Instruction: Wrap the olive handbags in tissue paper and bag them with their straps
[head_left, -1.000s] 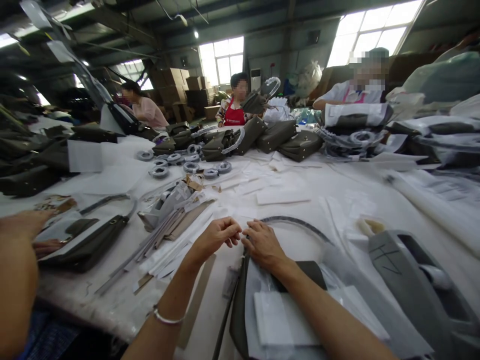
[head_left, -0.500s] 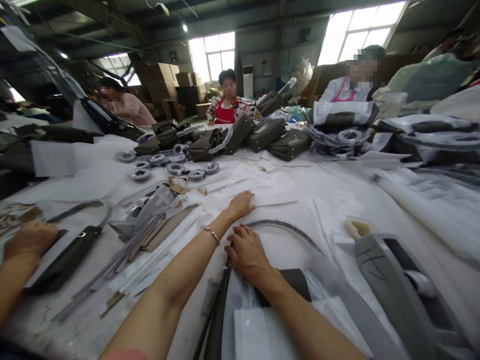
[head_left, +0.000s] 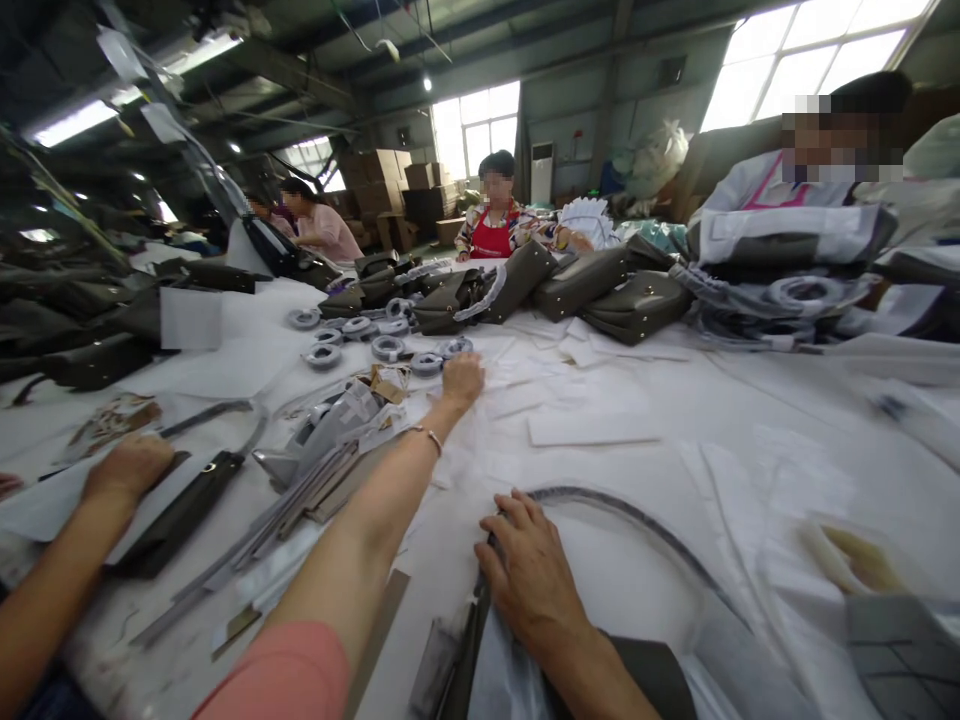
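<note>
My left hand (head_left: 463, 380), with a bracelet on its wrist, reaches far across the table to several wrapped strap coils (head_left: 456, 347). Its fingers are turned away from view, so their grip is hidden. Nearer to me, my right hand (head_left: 536, 565) rests with spread, slightly bent fingers on the upper edge of a dark handbag (head_left: 649, 670), partly covered in clear and white wrapping. From beside this hand a wrapped strap (head_left: 637, 525) arches to the right. Much of the bag is hidden by my right forearm and the frame edge.
At left, a co-worker's hand (head_left: 131, 465) lies over another dark bag (head_left: 176, 515). Strips and wrapping (head_left: 322, 470) lie left of my left arm. Dark handbags (head_left: 637, 305) line the far side, where other people sit. White sheets (head_left: 592, 428) lie mid-table; a grey block (head_left: 904, 655) stands right.
My left hand has moved forward, away from beside my right hand, to the coils. My right hand stays on the bag. The view has shifted left.
</note>
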